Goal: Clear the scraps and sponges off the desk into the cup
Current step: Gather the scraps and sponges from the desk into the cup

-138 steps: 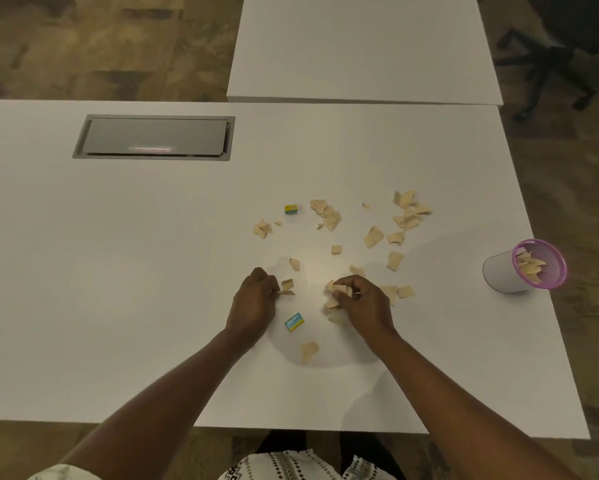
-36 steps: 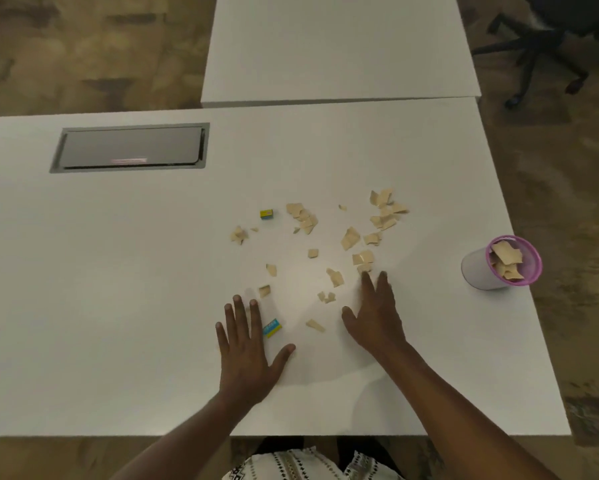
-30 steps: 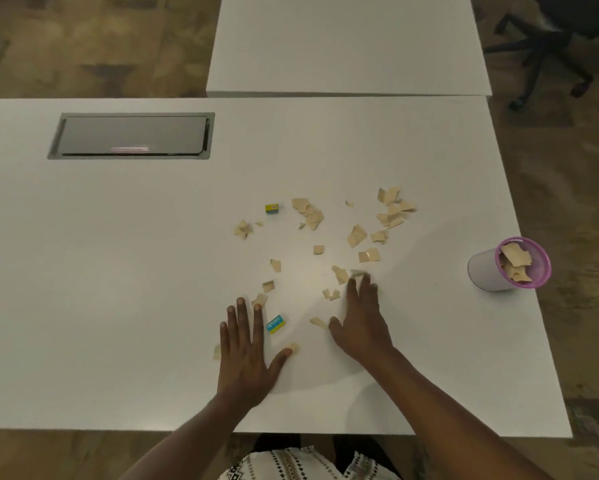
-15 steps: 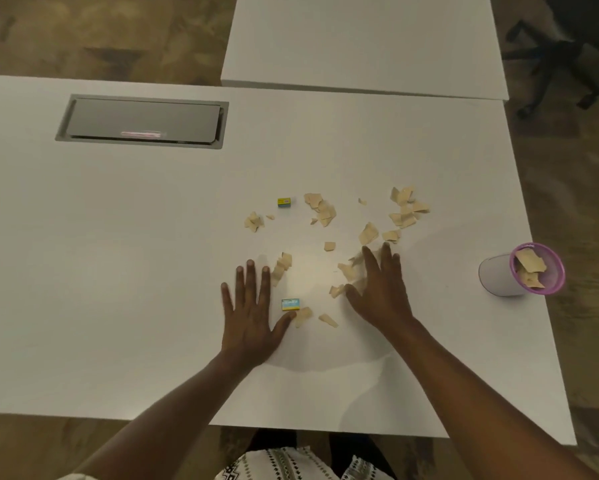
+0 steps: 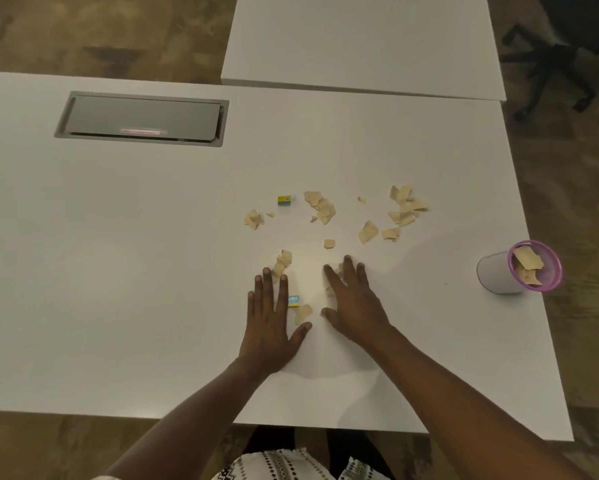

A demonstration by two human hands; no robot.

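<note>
Tan paper scraps [image 5: 400, 213] lie scattered over the middle of the white desk [image 5: 118, 271]. A small blue-and-yellow sponge [image 5: 293, 301] sits between my hands, and a second one [image 5: 285, 199] lies farther back. My left hand [image 5: 268, 320] rests flat on the desk, fingers spread, beside a little pile of scraps [image 5: 281, 262]. My right hand [image 5: 355, 299] lies flat too, angled inward, with scraps partly hidden under its fingers. The purple-rimmed cup [image 5: 519, 266] lies tilted near the desk's right edge, with scraps inside.
A grey cable hatch [image 5: 142, 118] is set into the desk at the back left. A second white table [image 5: 360, 43] butts against the far edge. An office chair base [image 5: 550, 64] stands on the floor at the top right.
Both flat hands have slid forward and inward across the desk, pushing nearby scraps and the near sponge closer together. My right hand has swung left towards the left one.
</note>
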